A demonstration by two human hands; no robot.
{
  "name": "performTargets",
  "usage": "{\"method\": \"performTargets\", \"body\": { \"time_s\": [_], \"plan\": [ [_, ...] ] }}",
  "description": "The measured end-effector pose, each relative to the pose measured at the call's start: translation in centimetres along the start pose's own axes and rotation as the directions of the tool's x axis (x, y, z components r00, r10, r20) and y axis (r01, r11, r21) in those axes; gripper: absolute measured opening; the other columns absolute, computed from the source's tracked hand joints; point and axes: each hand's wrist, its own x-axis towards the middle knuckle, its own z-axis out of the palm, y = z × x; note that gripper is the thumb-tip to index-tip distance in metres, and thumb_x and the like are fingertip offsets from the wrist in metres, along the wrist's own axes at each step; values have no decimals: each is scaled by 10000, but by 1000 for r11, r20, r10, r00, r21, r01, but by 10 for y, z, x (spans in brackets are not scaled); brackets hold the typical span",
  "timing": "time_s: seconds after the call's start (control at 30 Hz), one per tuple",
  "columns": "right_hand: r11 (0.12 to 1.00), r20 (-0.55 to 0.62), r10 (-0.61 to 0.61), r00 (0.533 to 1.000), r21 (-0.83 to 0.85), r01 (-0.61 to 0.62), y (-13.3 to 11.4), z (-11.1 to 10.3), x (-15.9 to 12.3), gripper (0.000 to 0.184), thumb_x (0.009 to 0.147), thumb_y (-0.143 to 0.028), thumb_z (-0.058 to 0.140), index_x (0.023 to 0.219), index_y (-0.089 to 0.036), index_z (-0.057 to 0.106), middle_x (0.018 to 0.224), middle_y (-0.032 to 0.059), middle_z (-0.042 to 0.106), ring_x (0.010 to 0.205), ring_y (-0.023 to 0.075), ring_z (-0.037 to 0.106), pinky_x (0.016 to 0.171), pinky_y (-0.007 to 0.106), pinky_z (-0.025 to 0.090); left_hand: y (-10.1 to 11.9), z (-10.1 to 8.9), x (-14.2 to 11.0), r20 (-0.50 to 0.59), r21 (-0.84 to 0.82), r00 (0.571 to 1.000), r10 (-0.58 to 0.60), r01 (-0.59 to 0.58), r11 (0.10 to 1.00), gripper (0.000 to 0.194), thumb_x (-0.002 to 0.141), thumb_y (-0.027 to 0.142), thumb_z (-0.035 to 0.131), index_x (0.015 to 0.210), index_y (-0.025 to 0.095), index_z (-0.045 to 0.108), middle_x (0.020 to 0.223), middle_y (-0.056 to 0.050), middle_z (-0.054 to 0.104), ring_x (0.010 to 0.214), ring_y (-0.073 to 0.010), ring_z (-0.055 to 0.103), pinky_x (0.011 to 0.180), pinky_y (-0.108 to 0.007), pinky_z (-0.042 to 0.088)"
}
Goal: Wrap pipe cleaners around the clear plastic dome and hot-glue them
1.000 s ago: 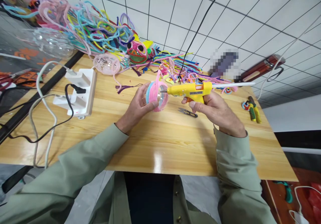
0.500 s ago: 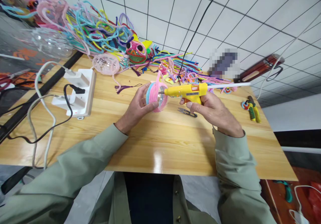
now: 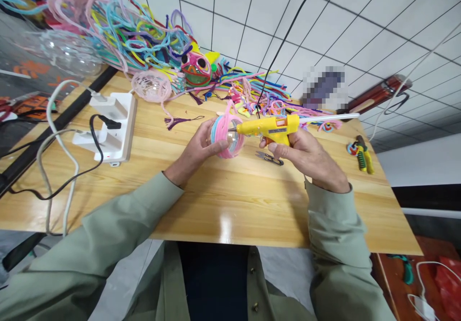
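Note:
My left hand (image 3: 200,149) is closed round a clear plastic ball (image 3: 233,137) wrapped with pink and light-blue pipe cleaners (image 3: 222,134), its thumb pressed on the near side. In my right hand (image 3: 306,153) is a yellow glue gun (image 3: 268,128), held level with fingers round its handle and trigger. A long white glue stick (image 3: 329,118) juts from its back end. The gun's metal nozzle points left and sits at the pink strands; whether it touches them I cannot tell. Small thread snips (image 3: 269,158) lie on the table below the gun.
A white power strip (image 3: 124,129) with plugs and cables occupies the left. Along the wall lie piled pipe cleaners (image 3: 144,38), a decorated ball with eyes (image 3: 196,66), a pink-wrapped ball (image 3: 151,86) and a purple tassel (image 3: 182,121). Green-yellow pliers (image 3: 364,155) rest at the right.
The ball has turned slightly and shifted a little right in my left hand. The glue gun has stayed close to it, its nozzle slightly higher. The whole view has shifted slightly.

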Motion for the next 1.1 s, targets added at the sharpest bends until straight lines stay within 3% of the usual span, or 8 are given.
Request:
{"method": "performTargets", "body": {
  "time_s": [0.23,0.47,0.6,0.77,1.1],
  "plan": [
    [1000,9,-19,1000,-5,19,-1,0,1,266,995,-505,855,1090,-270,775,1026,35,761,798,194,612,632,324,529,1,0,0,-1,-2,1000,-11,11,1000,921,822,609,997,1564,256,581,1694,-145,641,1603,-440,603,1240,-581,629],
    [993,6,-84,996,-84,84,-1,-1,1,210,1033,-449,784,1067,-245,748,977,29,714,784,180,582,637,315,515,9,4,-4,-31,10,999,-37,38,999,907,817,606,997,1544,249,589,1684,-136,657,1623,-438,584,1349,-612,530],
    [987,-11,-106,994,-119,104,-1,1,0,172,1036,-401,750,1094,-240,724,991,22,722,791,179,609,680,324,542,1,1,-2,-51,0,998,-28,28,1000,967,756,641,1029,1541,261,611,1675,-133,665,1584,-456,620,1316,-635,558],
    [978,12,-148,989,-148,148,3,0,2,211,1053,-420,720,1161,-239,706,1032,27,751,858,197,656,748,336,579,1,-1,-3,-61,18,997,-41,42,999,936,780,619,1033,1559,293,632,1667,-113,683,1599,-453,612,1317,-623,566],
    [971,58,-172,983,-161,179,2,-2,4,169,1078,-422,700,1089,-255,673,911,-22,644,786,170,569,716,312,506,-3,-2,-2,-39,-21,999,-28,28,999,925,781,584,1038,1572,314,641,1685,-114,665,1607,-462,605,1337,-692,536]
  ]
}}
